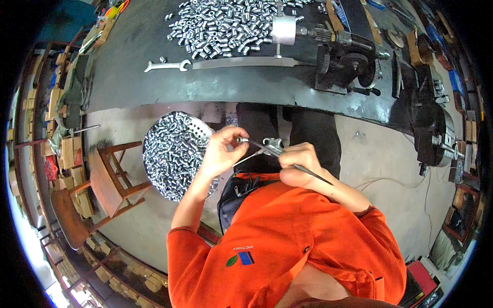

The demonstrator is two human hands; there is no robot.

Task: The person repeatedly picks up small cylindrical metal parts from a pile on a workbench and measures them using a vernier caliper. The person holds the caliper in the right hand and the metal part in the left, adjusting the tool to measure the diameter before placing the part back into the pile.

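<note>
My left hand (pixel 225 150) pinches a small shiny metal sleeve (pixel 242 139) between thumb and fingertips. In my right hand (pixel 300 163) is a slim dark rod-shaped tool (pixel 316 175), its thin end reaching the sleeve; whether the tip is inside cannot be made out. Just behind and below the tool is a silvery metal piece with a ring-like end (pixel 272 143), partly covered by it and by my right hand. To the left of my left hand, a round perforated metal bowl (pixel 201 127) is heaped with similar small sleeves (pixel 174 154).
Ahead runs a dark workbench (pixel 221 84) with a large pile of metal sleeves (pixel 221 28), an open-end wrench (pixel 167 65) and a geared machine (pixel 354 61) at right. A wooden stool (pixel 108 179) stands at left. Cables (pixel 390 179) lie on the floor at right.
</note>
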